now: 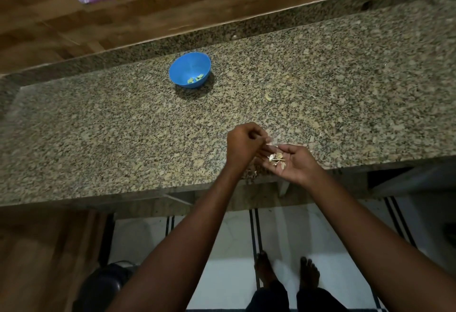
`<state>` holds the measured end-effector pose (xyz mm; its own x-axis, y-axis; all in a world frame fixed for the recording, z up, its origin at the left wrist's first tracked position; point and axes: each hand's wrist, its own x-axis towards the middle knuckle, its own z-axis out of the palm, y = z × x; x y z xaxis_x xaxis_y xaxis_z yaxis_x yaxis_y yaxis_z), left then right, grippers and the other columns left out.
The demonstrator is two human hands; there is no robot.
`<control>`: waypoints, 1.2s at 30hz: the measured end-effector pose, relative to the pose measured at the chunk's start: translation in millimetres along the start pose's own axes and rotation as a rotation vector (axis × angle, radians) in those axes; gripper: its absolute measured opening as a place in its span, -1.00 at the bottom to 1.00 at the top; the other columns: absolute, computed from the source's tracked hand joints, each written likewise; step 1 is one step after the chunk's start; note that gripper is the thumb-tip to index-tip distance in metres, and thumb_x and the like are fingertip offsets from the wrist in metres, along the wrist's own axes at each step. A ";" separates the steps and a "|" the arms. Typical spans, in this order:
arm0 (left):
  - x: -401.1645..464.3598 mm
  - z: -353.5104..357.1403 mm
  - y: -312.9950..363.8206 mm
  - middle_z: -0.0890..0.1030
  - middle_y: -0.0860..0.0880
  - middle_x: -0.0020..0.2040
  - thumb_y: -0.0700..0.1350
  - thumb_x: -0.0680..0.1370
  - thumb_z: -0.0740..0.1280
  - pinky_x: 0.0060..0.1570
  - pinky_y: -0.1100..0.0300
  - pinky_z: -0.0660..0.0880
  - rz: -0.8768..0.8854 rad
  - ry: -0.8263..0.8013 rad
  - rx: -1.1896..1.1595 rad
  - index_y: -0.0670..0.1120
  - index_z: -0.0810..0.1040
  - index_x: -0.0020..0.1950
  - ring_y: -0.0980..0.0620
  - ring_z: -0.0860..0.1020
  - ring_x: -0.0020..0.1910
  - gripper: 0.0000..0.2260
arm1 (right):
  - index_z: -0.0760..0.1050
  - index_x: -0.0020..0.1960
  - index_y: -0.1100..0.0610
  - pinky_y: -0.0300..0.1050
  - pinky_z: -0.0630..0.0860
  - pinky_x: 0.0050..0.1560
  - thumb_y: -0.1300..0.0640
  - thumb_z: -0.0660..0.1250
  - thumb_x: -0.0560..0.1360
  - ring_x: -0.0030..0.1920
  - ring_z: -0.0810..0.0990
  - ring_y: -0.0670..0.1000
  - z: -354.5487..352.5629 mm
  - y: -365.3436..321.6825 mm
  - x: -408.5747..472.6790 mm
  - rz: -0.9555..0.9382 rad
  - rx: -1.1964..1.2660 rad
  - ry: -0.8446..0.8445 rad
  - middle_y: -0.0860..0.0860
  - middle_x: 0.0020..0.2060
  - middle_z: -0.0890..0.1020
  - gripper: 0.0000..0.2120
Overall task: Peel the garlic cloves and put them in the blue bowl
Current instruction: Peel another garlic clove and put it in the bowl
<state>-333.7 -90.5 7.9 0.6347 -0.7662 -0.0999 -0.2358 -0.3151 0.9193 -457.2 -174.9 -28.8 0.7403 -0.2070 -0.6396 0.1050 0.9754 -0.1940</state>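
You see a bright blue round plastic bowl holding pale yellow-green peeled garlic cloves, on a speckled beige-and-black granite countertop; behind runs brown wood-grain panelling.

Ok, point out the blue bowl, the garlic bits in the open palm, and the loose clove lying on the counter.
blue bowl (181,68): head view, bare inner wall.
garlic pieces (276,158): head view, middle of the pile on the right palm.
loose clove (269,97): head view, its middle, right of the bowl.

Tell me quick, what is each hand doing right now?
Left hand: fingers curled, pinching a bit of garlic skin.
Right hand: palm up, open, with garlic pieces lying on it.
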 end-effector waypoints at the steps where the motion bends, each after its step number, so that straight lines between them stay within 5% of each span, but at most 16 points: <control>1: 4.0 -6.7 -4.9 0.71 -0.06 -0.16 -0.29 0.50 0.46 -0.21 0.15 0.65 -0.004 0.053 -0.019 -0.19 0.65 -0.05 0.05 0.70 -0.20 -0.94 | 0.47 0.21 0.49 0.29 0.59 0.08 0.17 0.02 0.65 0.11 0.64 0.36 -3.0 0.3 0.7 0.024 -0.005 -0.022 0.40 0.14 0.60 -0.57; 5: 18.2 -40.1 -41.5 0.67 -0.07 0.11 -0.32 0.60 0.28 -0.23 0.42 0.53 -0.056 0.271 0.098 -0.20 0.65 0.15 0.20 0.63 -0.12 -0.80 | 0.41 0.30 0.54 0.28 0.51 0.21 0.10 0.02 0.65 0.25 0.55 0.39 -23.2 3.9 0.8 0.116 -0.030 -0.082 0.44 0.30 0.47 -0.48; 7: 16.7 -46.9 -71.6 0.65 -0.12 0.17 -0.25 0.63 0.22 -0.11 0.29 0.56 -0.021 0.314 0.340 -0.19 0.61 0.25 0.10 0.62 -0.07 -0.74 | 0.42 0.27 0.55 0.28 0.49 0.25 -0.02 0.03 0.65 0.27 0.53 0.40 -33.1 7.0 -1.3 0.182 -0.081 -0.112 0.45 0.31 0.45 -0.39; 9: 7.4 -40.3 -103.4 0.55 -0.22 0.31 -0.16 0.62 0.17 0.22 -0.05 0.51 0.021 0.224 0.638 -0.22 0.48 0.38 -0.15 0.54 0.21 -0.65 | 0.42 0.27 0.55 0.28 0.43 0.30 -0.17 0.03 0.64 0.31 0.49 0.39 -40.6 8.7 -3.9 0.241 -0.145 -0.144 0.46 0.30 0.45 -0.26; 11: -7.7 -22.2 -122.5 0.29 -0.29 0.53 -0.02 0.67 0.12 0.49 -0.12 0.22 -0.005 0.113 0.860 -0.26 0.26 0.54 -0.24 0.27 0.51 -0.50 | 0.39 0.29 0.56 0.29 0.40 0.33 -0.30 0.04 0.60 0.35 0.45 0.40 -44.3 9.4 -7.6 0.284 -0.185 -0.162 0.48 0.30 0.44 -0.14; 14: -30.4 9.4 -115.9 0.03 -0.25 0.62 0.12 0.68 -0.11 0.56 0.00 -0.09 -0.021 0.018 0.888 -0.23 0.02 0.62 -0.18 0.00 0.61 -0.40 | 0.38 0.29 0.57 0.31 0.43 0.31 -0.43 0.05 0.53 0.34 0.45 0.42 -54.4 10.9 -10.8 0.319 -0.215 -0.131 0.50 0.30 0.43 0.00; 18: -49.8 37.5 -95.5 0.09 -0.19 0.62 0.17 0.66 -0.31 0.56 0.09 -0.12 0.117 -0.141 0.743 -0.18 0.10 0.62 -0.10 0.02 0.62 -0.34 | 0.33 0.33 0.59 0.35 0.47 0.23 -0.51 0.09 0.45 0.27 0.51 0.43 -67.2 17.3 -9.4 0.333 -0.202 -0.054 0.49 0.28 0.45 0.11; 21: -50.5 41.3 -80.3 0.42 -0.20 0.48 0.02 0.67 0.00 0.50 0.05 0.24 0.133 -0.182 0.499 -0.17 0.38 0.51 -0.10 0.37 0.48 -0.51 | 0.33 0.33 0.56 0.31 0.44 0.31 -0.50 0.11 0.46 0.26 0.52 0.43 -66.2 16.4 -4.9 0.290 -0.176 -0.023 0.47 0.27 0.48 0.08; 24: -36.5 13.8 -73.9 0.72 -0.13 0.03 -0.09 0.61 0.24 -0.06 0.07 0.63 0.093 0.171 0.307 -0.15 0.64 0.24 -0.02 0.69 -0.11 -0.70 | 0.37 0.28 0.62 0.27 0.32 0.42 -0.44 0.15 0.47 0.29 0.48 0.46 -64.3 11.8 -0.5 0.308 -0.123 -0.021 0.51 0.28 0.44 0.05; 28: -7.1 -34.7 -86.6 0.71 -0.11 -0.04 -0.32 0.54 0.34 -0.12 0.01 0.64 -0.037 0.398 0.366 -0.17 0.69 0.08 0.01 0.67 -0.17 -0.81 | 0.38 0.25 0.62 0.25 0.30 0.44 -0.34 0.21 0.49 0.33 0.45 0.46 -65.9 12.2 3.0 0.352 -0.104 -0.056 0.51 0.31 0.41 -0.05; 32: -3.5 -23.0 -73.3 0.68 -0.06 -0.24 -0.27 0.49 0.45 -0.31 0.22 0.58 -0.027 0.230 0.379 -0.17 0.66 -0.11 0.14 0.62 -0.36 -0.98 | 0.37 0.25 0.63 0.24 0.28 0.45 -0.32 0.23 0.48 0.36 0.41 0.44 -61.9 18.0 5.6 0.366 -0.074 -0.075 0.51 0.31 0.41 -0.06; 36: -6.3 7.0 -61.8 0.57 0.01 -0.26 -0.16 0.43 0.51 -0.33 0.19 0.37 0.011 0.173 0.542 -0.07 0.52 -0.21 0.07 0.47 -0.33 -0.83 | 0.32 0.31 0.61 0.26 0.28 0.45 -0.23 0.22 0.50 0.35 0.41 0.45 -60.2 20.1 6.0 0.342 -0.071 -0.062 0.53 0.29 0.41 -0.13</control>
<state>-328.3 -70.1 -50.9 0.7308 -0.6824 0.0143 -0.5578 -0.5851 0.5887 -490.6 -161.2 -81.4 0.7641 0.1375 -0.6303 -0.2002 0.9793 -0.0290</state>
